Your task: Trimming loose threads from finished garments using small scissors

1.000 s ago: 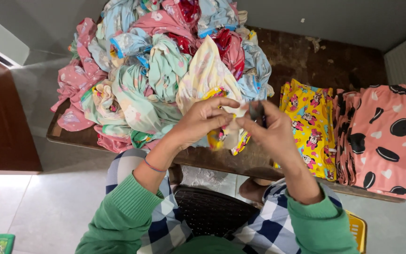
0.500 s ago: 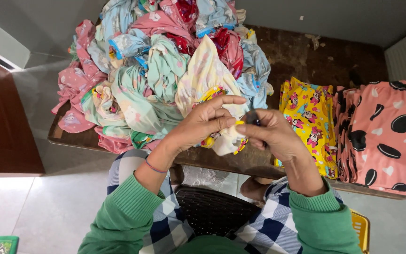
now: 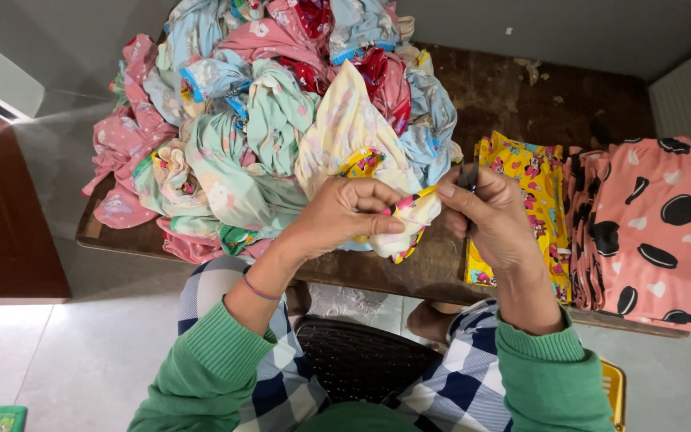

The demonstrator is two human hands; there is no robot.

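The tabletop [image 3: 521, 104] was dark wood, worn, rough and matt, with pale scuffs in the upper right of the frame. The garment pile [image 3: 281, 120] in the upper centre was soft printed cloth, matt and creased. The yellow garment [image 3: 409, 220] at centre was thin printed cloth. The small tool [image 3: 468, 178] at centre looked like dull dark metal. The green sleeves [image 3: 201, 376] along the lower edge were ribbed knit. The floor [image 3: 49, 360] at lower left was smooth, slightly glossy tile.

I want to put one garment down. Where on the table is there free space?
Bare wood lies behind the yellow stack, right of the big pile. A narrow strip shows at the near edge under the hands. Elsewhere clothes crowd the table, including the pink stack.
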